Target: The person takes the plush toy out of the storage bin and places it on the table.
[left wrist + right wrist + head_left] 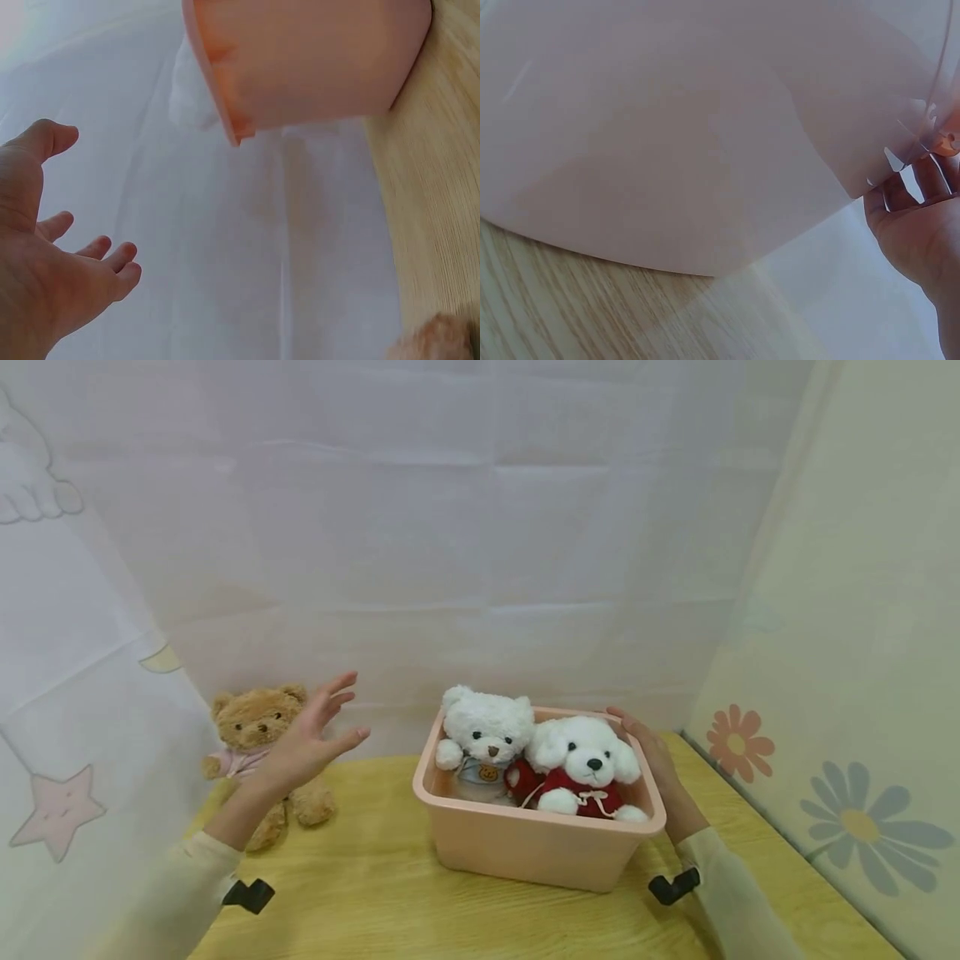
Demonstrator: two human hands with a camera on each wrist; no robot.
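Pink bin sits on the table; right hand rests against its far-right rim, fingers mostly hidden, probably touching. Left hand hovers, fingers spread, blocking part of the brown bear.

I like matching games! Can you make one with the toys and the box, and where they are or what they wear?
Things:
1. brown teddy bear
2. white bear
3. white dog
4. pink box

Descriptions:
A. wears a red top, inside the box
B. touched at its right side by the right hand
C. sits on the table outside the box, behind the left hand
D. wears a pale blue top, inside the box

Pairs: 1-C, 2-D, 3-A, 4-B
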